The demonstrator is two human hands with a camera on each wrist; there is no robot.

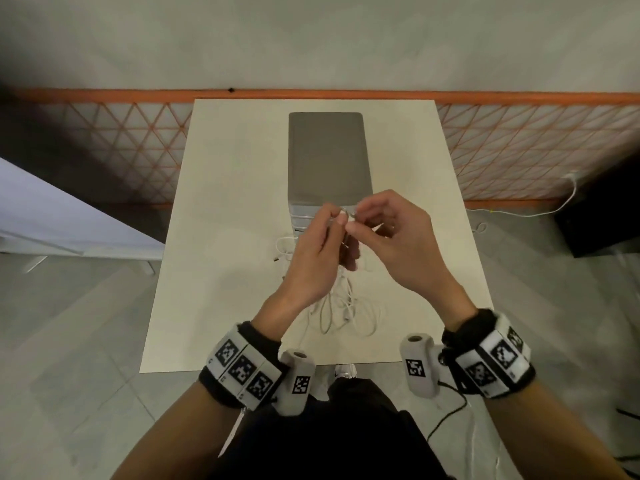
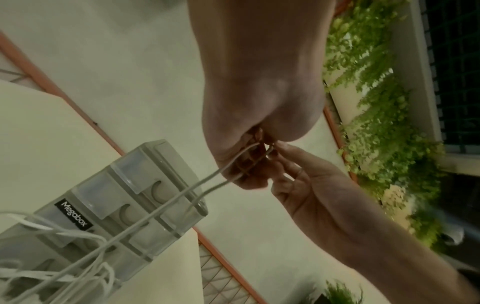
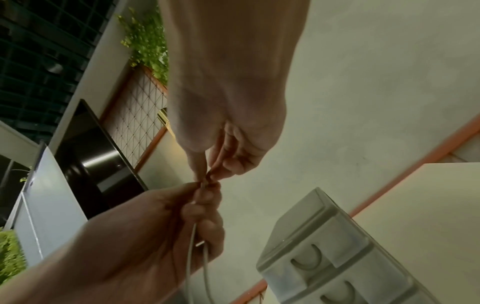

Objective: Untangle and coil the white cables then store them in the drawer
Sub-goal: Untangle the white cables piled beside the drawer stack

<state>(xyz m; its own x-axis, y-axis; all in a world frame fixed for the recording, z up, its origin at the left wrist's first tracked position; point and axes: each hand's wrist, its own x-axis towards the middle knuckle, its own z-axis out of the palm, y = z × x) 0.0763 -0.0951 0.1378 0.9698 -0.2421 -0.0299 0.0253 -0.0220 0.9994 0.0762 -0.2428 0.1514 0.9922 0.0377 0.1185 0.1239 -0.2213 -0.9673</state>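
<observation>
A tangle of white cables (image 1: 341, 311) lies on the cream table (image 1: 214, 271) in front of a grey drawer unit (image 1: 329, 157). Both hands are raised above the tangle, fingertips meeting. My left hand (image 1: 322, 244) grips strands of white cable (image 2: 207, 181) that run down to the pile, and its thumb and forefinger pinch a cable end. My right hand (image 1: 388, 233) pinches the same spot from the other side (image 3: 207, 179). The drawer unit (image 2: 124, 205) has several stacked translucent drawers, all closed, with a "Megabox" label (image 2: 74, 216).
An orange lattice fence (image 1: 519, 147) runs behind the table along a pale wall. A dark box (image 1: 602, 209) stands on the floor at right, with a thin white wire (image 1: 540, 209) leading to it. A white table (image 1: 52, 216) stands at left.
</observation>
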